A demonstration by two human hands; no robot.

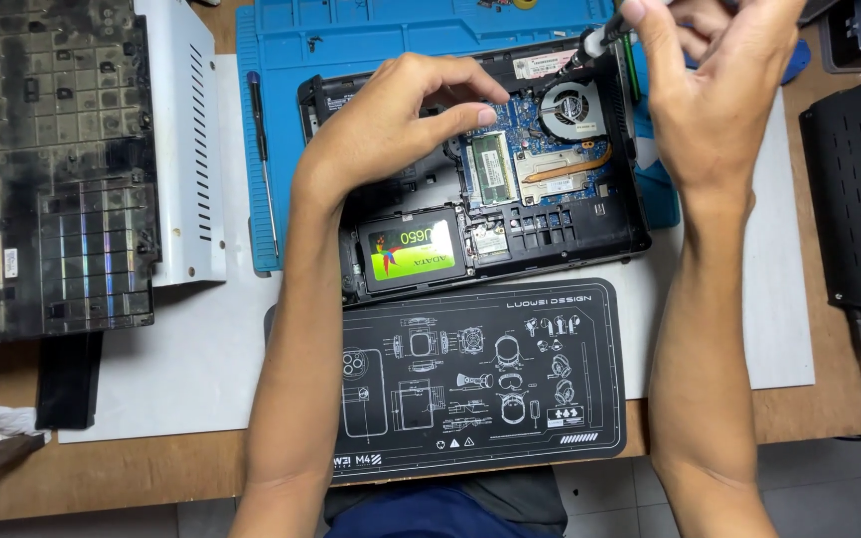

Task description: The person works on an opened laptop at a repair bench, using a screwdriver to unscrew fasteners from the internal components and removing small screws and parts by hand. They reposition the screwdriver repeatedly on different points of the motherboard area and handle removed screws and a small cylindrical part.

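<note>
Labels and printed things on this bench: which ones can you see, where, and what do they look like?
Drive label: bright green and white rectangle, in the open laptop's lower left bay.
White sticker: small strip at the laptop's top edge.
Black mat: rounded rectangle with white line drawings, in front of the laptop.

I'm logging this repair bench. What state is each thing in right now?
Laptop: bottom cover off, board exposed.
Drive: seated in its bay.
Memory module: seated flat.
Left hand: resting on the laptop.
Right hand: holding a screwdriver.
Spare screwdriver: lying on the blue mat.
</note>
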